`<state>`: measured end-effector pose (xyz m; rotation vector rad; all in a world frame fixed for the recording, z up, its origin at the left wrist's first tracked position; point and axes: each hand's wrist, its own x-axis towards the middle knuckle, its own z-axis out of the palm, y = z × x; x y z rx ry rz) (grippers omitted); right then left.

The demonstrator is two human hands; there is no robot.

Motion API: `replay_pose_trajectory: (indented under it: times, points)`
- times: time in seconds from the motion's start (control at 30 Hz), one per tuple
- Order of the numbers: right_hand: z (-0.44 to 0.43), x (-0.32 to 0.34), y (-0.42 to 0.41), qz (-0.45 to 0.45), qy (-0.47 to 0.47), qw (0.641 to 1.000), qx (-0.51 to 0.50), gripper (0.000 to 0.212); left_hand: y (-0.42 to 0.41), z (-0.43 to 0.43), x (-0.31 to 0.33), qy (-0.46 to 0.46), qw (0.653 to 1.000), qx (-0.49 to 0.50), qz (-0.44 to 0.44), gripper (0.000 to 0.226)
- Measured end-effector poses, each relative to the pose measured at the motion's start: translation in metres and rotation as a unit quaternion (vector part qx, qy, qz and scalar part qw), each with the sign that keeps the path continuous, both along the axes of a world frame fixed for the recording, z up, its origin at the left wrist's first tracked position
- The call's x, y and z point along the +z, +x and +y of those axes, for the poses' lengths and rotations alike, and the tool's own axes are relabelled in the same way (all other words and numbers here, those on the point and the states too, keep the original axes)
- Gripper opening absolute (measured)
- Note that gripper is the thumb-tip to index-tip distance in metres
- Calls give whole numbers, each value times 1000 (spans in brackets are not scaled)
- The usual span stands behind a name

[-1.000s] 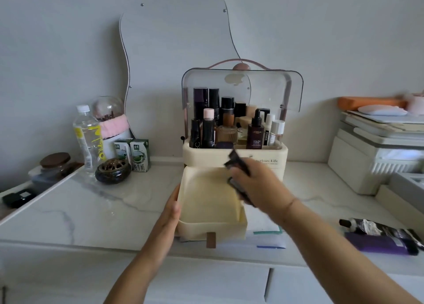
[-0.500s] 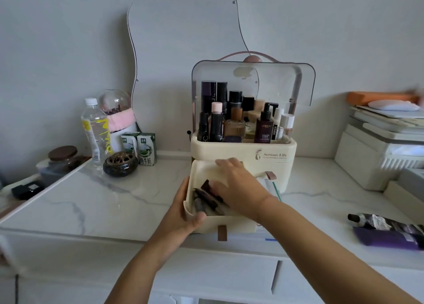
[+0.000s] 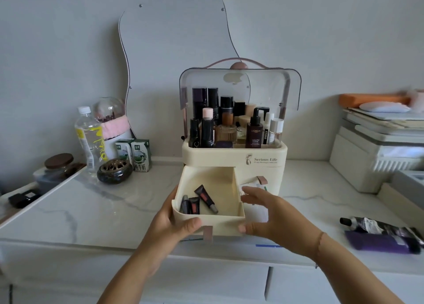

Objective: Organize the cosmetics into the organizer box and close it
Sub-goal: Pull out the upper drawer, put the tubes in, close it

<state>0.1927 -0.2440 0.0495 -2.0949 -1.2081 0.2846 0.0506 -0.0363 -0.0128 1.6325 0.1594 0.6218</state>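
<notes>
The left hand (image 3: 174,225) grips the front-left corner of the drawer (image 3: 222,223), thumb on the front face and fingers round the side wall. This probably steadies the drawer for sliding in. The right hand (image 3: 270,214) holds nothing. Its fingers are spread wide beside the right wall and its thumb is at the front face, placed to push.

The drawer stands extended from the organizer box (image 3: 234,159) on the worktop (image 3: 91,207), long axis toward the person. Three tubes (image 3: 205,199) lie flat near its front-left corner. The longest lies diagonally, cap toward the front right; the other two run roughly front to back. The clear lid (image 3: 263,85) is raised over the upright bottles (image 3: 254,131).
</notes>
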Motion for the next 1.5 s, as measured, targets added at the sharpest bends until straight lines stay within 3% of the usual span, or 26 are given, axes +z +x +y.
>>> replay_pose_trajectory:
  times: [0.13,0.27,0.4,0.5,0.6,0.83,0.97,1.07,1.13,1.23,1.3,1.37,1.5]
  points:
    - [20,2,5,-12,46,999,-26,61,6,4,14,13,998,66,20,54]
    - [40,-3,20,-16,105,987,-119,34,25,13,24,106,978,176,46,28]
    - [54,-8,31,-27,85,977,-192,27,51,24,21,137,946,282,85,56]
    - [61,-8,33,-66,63,971,-223,26,63,29,19,139,940,295,103,68]
    - [63,-9,34,-110,66,964,-233,21,69,29,18,142,940,293,101,63]
    - [43,-15,50,-121,117,937,-306,15,84,23,26,176,920,330,118,39]
    - [39,-17,58,-109,111,940,-303,16,83,18,35,189,909,336,162,40]
    - [39,-16,63,-59,129,945,-294,13,73,-3,38,211,881,375,197,57]
    - [38,-16,66,-17,159,946,-282,10,63,-31,33,274,859,415,122,54]
    - [36,-17,69,14,194,946,-261,9,61,-67,30,396,861,316,51,35]
    - [35,-15,71,22,205,945,-254,9,72,-77,30,457,867,150,129,46]
    - [34,-13,72,34,211,945,-249,8,82,-78,31,516,829,35,212,57]
    - [31,-13,75,69,219,943,-242,6,94,-75,22,557,788,-4,261,73]
